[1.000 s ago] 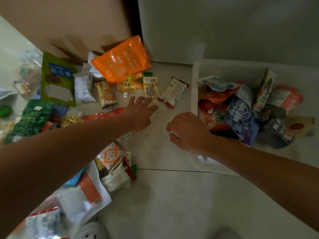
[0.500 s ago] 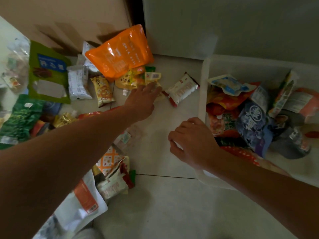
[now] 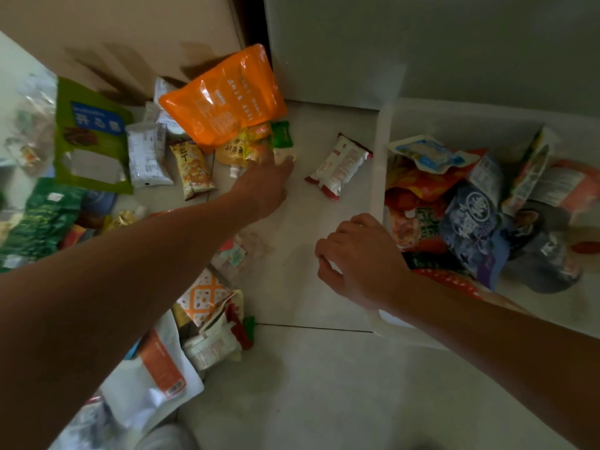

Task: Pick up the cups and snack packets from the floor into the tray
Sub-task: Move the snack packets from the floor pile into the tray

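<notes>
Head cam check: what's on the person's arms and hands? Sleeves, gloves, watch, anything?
Nothing worn that shows. The left hand and right hand have no gloves, and no rings are visible. The left forearm and right forearm have no sleeve, watch or band up to the frame edge. The light is dim, so small marks could be missed.
</notes>
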